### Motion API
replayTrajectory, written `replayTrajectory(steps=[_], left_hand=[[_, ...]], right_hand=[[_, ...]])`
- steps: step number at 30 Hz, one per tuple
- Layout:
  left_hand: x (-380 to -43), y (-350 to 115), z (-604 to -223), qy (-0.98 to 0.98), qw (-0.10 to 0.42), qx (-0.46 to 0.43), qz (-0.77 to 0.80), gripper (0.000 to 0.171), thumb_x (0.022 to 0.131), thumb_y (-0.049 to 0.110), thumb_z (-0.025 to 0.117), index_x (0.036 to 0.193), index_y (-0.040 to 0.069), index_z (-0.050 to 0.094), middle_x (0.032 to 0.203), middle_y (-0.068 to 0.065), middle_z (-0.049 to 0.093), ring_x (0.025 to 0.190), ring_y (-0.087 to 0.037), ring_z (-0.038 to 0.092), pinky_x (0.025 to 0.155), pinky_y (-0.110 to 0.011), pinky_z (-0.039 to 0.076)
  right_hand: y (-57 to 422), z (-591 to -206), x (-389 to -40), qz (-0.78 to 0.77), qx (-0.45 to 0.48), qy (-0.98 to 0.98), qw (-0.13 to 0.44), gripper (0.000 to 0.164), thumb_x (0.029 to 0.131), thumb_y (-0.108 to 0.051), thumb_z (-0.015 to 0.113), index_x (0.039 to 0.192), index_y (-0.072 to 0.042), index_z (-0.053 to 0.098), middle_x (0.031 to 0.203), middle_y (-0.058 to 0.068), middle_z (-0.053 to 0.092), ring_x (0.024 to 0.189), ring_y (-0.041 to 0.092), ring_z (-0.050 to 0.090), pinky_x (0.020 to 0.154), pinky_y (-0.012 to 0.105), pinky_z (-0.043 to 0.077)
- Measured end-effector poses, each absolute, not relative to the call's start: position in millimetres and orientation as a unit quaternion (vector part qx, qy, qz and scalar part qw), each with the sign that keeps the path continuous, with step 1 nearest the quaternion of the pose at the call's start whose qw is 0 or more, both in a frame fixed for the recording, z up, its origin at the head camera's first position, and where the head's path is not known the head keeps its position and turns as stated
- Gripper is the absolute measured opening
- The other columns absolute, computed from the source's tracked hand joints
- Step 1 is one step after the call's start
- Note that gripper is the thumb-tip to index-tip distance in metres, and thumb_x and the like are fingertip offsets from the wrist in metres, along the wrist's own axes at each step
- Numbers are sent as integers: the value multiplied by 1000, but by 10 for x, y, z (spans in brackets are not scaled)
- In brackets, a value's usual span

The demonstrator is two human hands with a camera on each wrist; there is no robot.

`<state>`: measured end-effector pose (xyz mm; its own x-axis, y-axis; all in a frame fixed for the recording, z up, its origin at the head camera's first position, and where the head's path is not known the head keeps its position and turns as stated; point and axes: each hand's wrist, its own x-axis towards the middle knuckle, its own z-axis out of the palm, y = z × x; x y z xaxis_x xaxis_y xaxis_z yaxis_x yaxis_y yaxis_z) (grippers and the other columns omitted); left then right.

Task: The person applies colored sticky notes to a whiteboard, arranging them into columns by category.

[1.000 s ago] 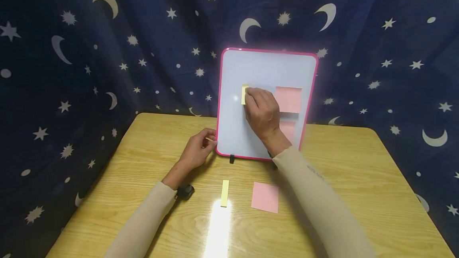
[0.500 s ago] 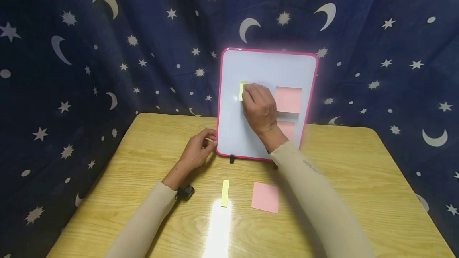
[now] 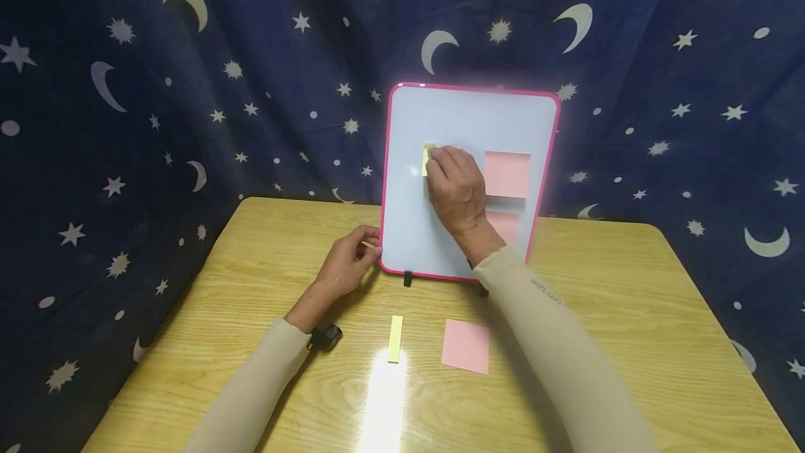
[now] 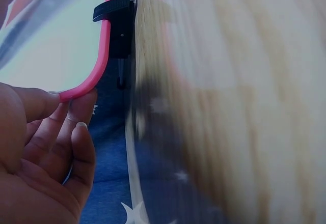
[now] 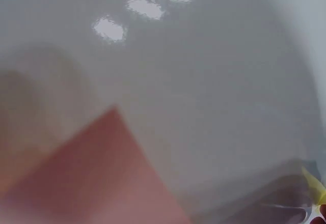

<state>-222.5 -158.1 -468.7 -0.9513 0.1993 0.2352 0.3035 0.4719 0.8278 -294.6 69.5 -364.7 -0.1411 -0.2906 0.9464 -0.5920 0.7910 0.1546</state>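
A small whiteboard (image 3: pixel 409 222) with a pink frame stands tilted back on the table. My right hand (image 3: pixel 458 191) is in front of it, pinching a narrow yellow sticky note (image 3: pixel 425 161) upright against the board's left half; the fingers cover part of the note. Only a yellow corner (image 5: pixel 317 187) of that note shows in the right wrist view. My left hand (image 3: pixel 344 262) grips the board's lower left corner, thumb in front and fingers behind, as the left wrist view shows. Two pink sticky notes, an upper (image 3: pixel 506 175) and a lower (image 3: pixel 503 226), are on the board's right side.
On the table (image 3: pixel 264 369) in front of the board lie another yellow strip (image 3: pixel 395 339) and a pink square note (image 3: pixel 465 347). Black stand feet (image 3: pixel 408 279) hold the board's lower edge. A dark blue star-patterned curtain (image 3: pixel 302 54) hangs behind and at the left.
My right hand has moved the yellow sticky note slightly up the board, then stayed almost still over the last half second. The left hand keeps its grip at the corner.
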Motion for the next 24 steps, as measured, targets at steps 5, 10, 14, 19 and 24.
replayTrajectory(steps=[5, 10, 14, 19, 24], left_hand=[[-2227, -1583, -4687, -854, 50, -148, -496, 27, 104, 8, 68, 131, 7, 66, 115, -9, 73, 91, -21, 72, 82, -38, 57], [-2231, -1581, -4693, -855, 49, -146, -495, 27, 104, 9, 68, 130, 7, 66, 115, -9, 73, 91, -21, 72, 82, -38, 56], [-2230, -1579, -4695, -854, 47, -145, -497, 26, 104, 9, 68, 129, 7, 66, 114, -9, 73, 89, -21, 71, 80, -36, 55], [-2225, -1581, -4693, -854, 49, -145, -497, 25, 104, 9, 68, 128, 8, 66, 113, -8, 72, 87, -20, 70, 77, -32, 54], [-2222, -1584, -4692, -856, 51, -149, -493, 24, 104, 9, 68, 128, 8, 66, 112, -7, 72, 86, -21, 70, 75, -30, 53]], right_hand=[[701, -3659, -2939, 123, 293, -750, 580, 23, 97, 11, 59, 76, 4, 63, 98, 14, 77, 95, 30, 72, 90, 40, 59], [705, -3676, -2933, 115, 287, -758, 574, 22, 97, 9, 60, 77, 3, 65, 101, 13, 78, 98, 29, 72, 92, 40, 58], [705, -3687, -2932, 115, 286, -761, 571, 22, 97, 9, 61, 77, 3, 65, 102, 13, 78, 98, 29, 72, 92, 39, 58], [702, -3693, -2935, 115, 289, -760, 570, 23, 98, 8, 61, 76, 3, 64, 102, 12, 78, 98, 29, 71, 93, 39, 58], [699, -3700, -2938, 117, 284, -764, 567, 21, 97, 8, 61, 77, 3, 65, 103, 13, 78, 98, 29, 71, 93, 40, 58]])
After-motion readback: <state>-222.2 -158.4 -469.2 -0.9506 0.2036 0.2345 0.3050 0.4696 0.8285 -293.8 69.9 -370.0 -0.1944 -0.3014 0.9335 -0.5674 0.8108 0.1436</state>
